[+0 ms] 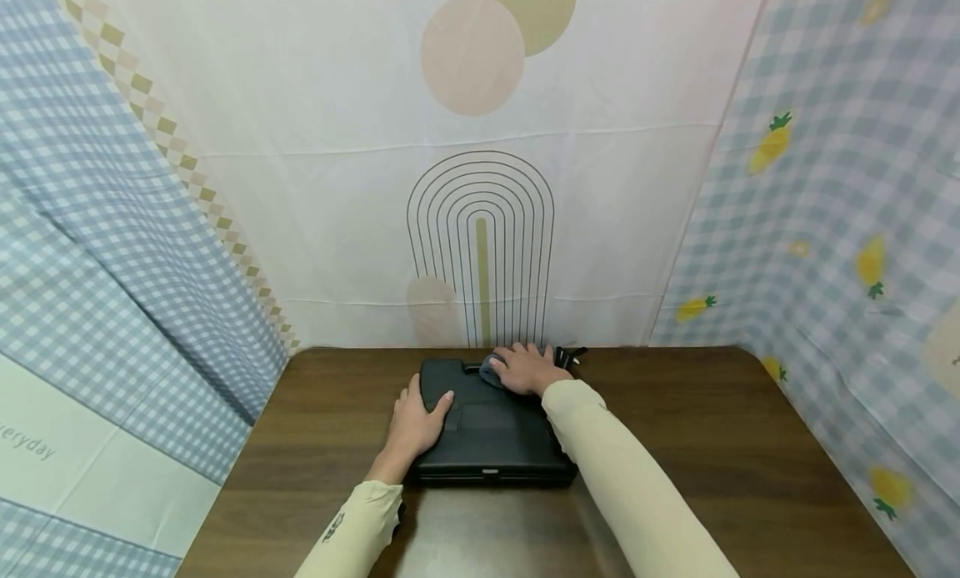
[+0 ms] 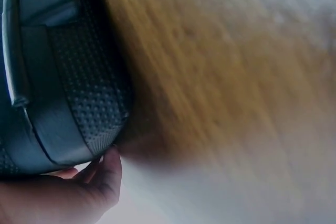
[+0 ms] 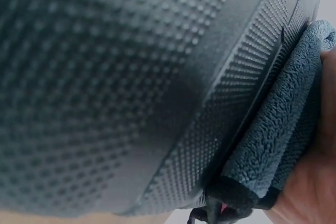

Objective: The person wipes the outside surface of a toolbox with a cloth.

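Observation:
A black hard carrying case [image 1: 498, 436] with a textured shell lies flat on the wooden table. My left hand [image 1: 415, 419] grips its left side, thumb on the lid and fingers along the edge. The left wrist view shows fingertips [image 2: 109, 174] at the case's rounded corner. At the far right part of the lid, my right hand [image 1: 525, 369] holds a grey-blue cloth [image 3: 278, 124] against the case. In the right wrist view the cloth is folded thick along the ridged edge; most fingers there are hidden behind it.
Thin black pieces [image 1: 572, 357], too small to identify, stick out beyond the right hand. The wooden table [image 1: 712, 444] ends at a patterned white cloth backdrop [image 1: 337, 228]. Checked fabric [image 1: 810, 253] hangs at the right, and more checked fabric [image 1: 112, 186] at the left.

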`<state>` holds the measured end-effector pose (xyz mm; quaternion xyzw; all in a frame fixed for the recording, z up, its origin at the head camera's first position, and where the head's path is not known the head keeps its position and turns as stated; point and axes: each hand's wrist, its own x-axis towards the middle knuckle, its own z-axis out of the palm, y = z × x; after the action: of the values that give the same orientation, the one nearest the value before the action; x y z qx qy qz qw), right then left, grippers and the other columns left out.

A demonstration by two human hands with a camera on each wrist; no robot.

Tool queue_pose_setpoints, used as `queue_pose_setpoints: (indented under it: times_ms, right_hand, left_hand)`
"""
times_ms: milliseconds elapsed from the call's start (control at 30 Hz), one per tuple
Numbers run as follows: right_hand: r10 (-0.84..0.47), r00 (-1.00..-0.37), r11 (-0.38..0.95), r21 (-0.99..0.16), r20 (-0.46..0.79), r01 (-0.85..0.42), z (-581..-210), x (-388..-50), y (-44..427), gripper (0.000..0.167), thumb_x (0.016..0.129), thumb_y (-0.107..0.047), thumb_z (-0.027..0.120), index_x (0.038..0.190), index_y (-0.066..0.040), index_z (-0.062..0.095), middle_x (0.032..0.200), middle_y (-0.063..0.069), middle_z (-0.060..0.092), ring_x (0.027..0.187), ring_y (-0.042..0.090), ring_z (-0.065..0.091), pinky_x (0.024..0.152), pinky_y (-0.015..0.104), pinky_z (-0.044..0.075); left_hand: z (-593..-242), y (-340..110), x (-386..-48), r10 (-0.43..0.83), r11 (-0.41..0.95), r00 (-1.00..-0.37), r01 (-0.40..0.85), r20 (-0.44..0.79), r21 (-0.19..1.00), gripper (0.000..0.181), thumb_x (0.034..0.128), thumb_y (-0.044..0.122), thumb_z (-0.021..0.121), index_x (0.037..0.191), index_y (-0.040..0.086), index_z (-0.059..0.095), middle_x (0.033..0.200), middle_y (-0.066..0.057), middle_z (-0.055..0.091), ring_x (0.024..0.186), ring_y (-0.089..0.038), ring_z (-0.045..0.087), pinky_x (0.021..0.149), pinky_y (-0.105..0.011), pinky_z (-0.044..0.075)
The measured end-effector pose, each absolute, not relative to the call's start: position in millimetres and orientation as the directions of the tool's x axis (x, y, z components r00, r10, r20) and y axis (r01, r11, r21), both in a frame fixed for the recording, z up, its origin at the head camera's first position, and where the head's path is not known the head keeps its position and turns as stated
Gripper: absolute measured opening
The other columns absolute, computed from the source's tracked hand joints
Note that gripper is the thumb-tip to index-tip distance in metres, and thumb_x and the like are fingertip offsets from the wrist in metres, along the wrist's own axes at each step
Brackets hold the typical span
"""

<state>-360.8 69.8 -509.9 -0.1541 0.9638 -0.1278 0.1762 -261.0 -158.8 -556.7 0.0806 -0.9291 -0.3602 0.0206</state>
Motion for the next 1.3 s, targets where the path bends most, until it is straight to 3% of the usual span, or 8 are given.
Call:
queue_pose_setpoints:
  times_ms: [467, 733, 933, 1067, 1300]
  right_hand:
    - [-0.34, -0.91, 0.907, -0.339, -0.239, -0.25, -507.9, -353.3, 81.8, 0.062, 0.115, -0.055, 0.03, 0.168, -0.022, 0.037, 0.176, 0.016, 0.031, 0.164, 0.046, 0.024, 0.13, 0.075, 0.01]
    - [-0.252, -0.943, 0.907, -0.391, -0.215, -0.153, -511.5, -350.8, 103.0, 0.066, 0.116, -0.054, 0.027, 0.17, -0.017, 0.032, 0.176, 0.02, 0.028, 0.163, 0.052, 0.022, 0.125, 0.082, 0.014]
    - [-0.241, -0.954, 0.864, -0.486, -0.177, -0.128, -519.3, -350.9, 122.1, 0.067, 0.117, -0.05, 0.025, 0.17, -0.009, 0.028, 0.174, 0.026, 0.027, 0.159, 0.056, 0.026, 0.126, 0.076, 0.024]
    - [-0.254, -0.956, 0.825, -0.549, -0.147, -0.134, -524.3, -350.7, 127.4, 0.069, 0.117, -0.047, 0.026, 0.169, -0.002, 0.025, 0.173, 0.032, 0.025, 0.159, 0.058, 0.025, 0.129, 0.071, 0.024]
    - [-0.223, -0.965, 0.79, -0.606, -0.141, -0.094, -535.0, -354.5, 132.9, 0.075, 0.116, -0.053, 0.028, 0.17, -0.002, 0.02, 0.174, 0.031, 0.022, 0.162, 0.053, 0.023, 0.13, 0.068, 0.025]
  left_hand:
    - [-552.4, -154.4, -258.7, -0.175, 0.691, -0.982, -0.171, -0.068, 0.703, 0.084, 0.1079, 0.052, 0.059, 0.17, 0.006, 0.024, 0.168, -0.03, 0.038, 0.153, -0.053, 0.039, 0.117, -0.072, 0.04]
    - [-550.2, -155.4, -257.3, -0.193, 0.693, -0.979, -0.181, -0.063, 0.698, 0.082, 0.1079, 0.051, 0.059, 0.169, 0.006, 0.027, 0.167, -0.029, 0.04, 0.153, -0.053, 0.04, 0.115, -0.074, 0.04]
    - [-548.6, -155.6, -257.2, -0.201, 0.682, -0.977, -0.191, -0.071, 0.705, 0.081, 0.108, 0.05, 0.059, 0.168, 0.005, 0.029, 0.167, -0.029, 0.04, 0.153, -0.053, 0.039, 0.116, -0.074, 0.038]
    - [-548.1, -155.7, -257.1, -0.21, 0.678, -0.975, -0.203, -0.078, 0.707, 0.081, 0.1082, 0.05, 0.059, 0.168, 0.005, 0.029, 0.168, -0.029, 0.038, 0.155, -0.053, 0.037, 0.118, -0.074, 0.037]
    - [-547.2, -155.3, -257.0, -0.206, 0.669, -0.976, -0.196, -0.074, 0.717, 0.08, 0.1083, 0.048, 0.059, 0.167, 0.003, 0.03, 0.167, -0.029, 0.04, 0.154, -0.053, 0.038, 0.117, -0.074, 0.038]
